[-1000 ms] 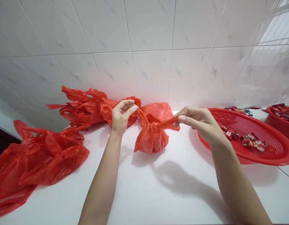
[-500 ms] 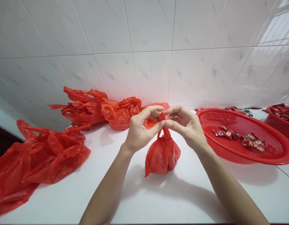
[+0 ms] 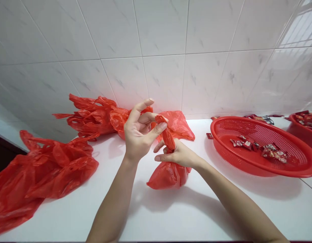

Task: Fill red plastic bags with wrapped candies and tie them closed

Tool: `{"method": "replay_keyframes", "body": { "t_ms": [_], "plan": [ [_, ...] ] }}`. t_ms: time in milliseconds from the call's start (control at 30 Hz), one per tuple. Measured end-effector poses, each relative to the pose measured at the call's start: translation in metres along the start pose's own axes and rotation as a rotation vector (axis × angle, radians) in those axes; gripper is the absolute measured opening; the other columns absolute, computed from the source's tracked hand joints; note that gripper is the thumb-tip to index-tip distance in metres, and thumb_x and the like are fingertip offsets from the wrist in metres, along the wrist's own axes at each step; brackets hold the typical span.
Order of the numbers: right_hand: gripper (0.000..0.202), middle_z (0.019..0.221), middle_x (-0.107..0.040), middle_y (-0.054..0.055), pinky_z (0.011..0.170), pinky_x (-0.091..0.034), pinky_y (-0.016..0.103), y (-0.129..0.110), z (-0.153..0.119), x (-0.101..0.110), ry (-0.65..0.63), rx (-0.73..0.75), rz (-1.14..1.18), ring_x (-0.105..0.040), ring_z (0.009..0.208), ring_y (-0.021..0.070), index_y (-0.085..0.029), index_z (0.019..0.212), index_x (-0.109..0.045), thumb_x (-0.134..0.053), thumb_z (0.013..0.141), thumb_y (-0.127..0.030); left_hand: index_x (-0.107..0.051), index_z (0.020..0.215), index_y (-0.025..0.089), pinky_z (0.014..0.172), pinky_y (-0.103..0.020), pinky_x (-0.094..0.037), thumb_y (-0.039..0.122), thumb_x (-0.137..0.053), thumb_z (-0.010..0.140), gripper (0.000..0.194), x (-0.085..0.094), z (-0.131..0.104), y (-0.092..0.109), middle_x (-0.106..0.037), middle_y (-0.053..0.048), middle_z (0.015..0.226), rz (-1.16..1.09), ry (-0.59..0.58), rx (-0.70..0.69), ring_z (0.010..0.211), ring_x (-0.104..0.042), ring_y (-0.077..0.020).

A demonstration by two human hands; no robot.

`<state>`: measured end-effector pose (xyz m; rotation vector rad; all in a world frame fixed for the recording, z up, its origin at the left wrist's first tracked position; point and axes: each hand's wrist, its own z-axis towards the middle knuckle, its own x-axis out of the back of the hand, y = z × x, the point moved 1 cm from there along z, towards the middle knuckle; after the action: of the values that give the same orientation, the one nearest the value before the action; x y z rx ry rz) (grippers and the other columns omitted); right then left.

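Note:
A small filled red plastic bag (image 3: 168,177) sits on the white tabletop, leaning a little, its body bulging below my hands. My left hand (image 3: 138,136) pinches the top of the bag's stretched handles between thumb and index finger; its other fingers are curled or raised. Lower down, my right hand (image 3: 182,154) is closed around the bag's neck, thumb in front and fingers partly hidden behind the plastic. What the bag contains cannot be seen. Behind my hands, a flat red plastic bag (image 3: 179,124) lies near the wall.
Several bunched red bags (image 3: 92,116) stand along the tiled wall, and a crumpled heap of red bags (image 3: 52,168) lies at the left. A red perforated basket (image 3: 236,160) with small wrapped sweets (image 3: 273,153) stands at the right, another red container (image 3: 304,133) beyond it.
My right hand has moved from the top of the handles down to the bag's neck. My left hand has shifted left, drawing the handles that way, and the bag tilts.

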<state>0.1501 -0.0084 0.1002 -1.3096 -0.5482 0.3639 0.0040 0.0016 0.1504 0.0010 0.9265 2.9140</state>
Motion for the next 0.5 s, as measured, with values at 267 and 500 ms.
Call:
{"method": "replay_keyframes", "body": {
  "t_ms": [267,500],
  "plan": [
    [0.015,0.077,-0.055,-0.003,0.055,-0.037,0.025,0.009,0.002,-0.002,-0.003,0.015,-0.057,-0.044,0.062,0.0098,-0.020,0.085,-0.064,-0.072,0.082,-0.032,-0.057,0.124,0.025,0.079,-0.035,-0.060,0.013,-0.080,0.077,0.053,-0.002,-0.001,0.002,-0.070,0.001,0.086,-0.011,-0.056,-0.032,0.078,-0.070,-0.0157],
    [0.014,0.082,-0.060,-0.001,0.058,-0.040,0.026,0.009,0.003,-0.004,0.000,0.070,-0.110,-0.051,0.069,0.0126,-0.020,0.086,-0.064,-0.069,0.085,-0.032,-0.061,0.120,0.026,0.075,-0.032,-0.061,0.013,-0.081,0.075,0.051,-0.005,-0.001,0.013,-0.070,0.002,0.081,-0.053,-0.039,-0.154,0.075,-0.070,-0.0146]
  ]
}}
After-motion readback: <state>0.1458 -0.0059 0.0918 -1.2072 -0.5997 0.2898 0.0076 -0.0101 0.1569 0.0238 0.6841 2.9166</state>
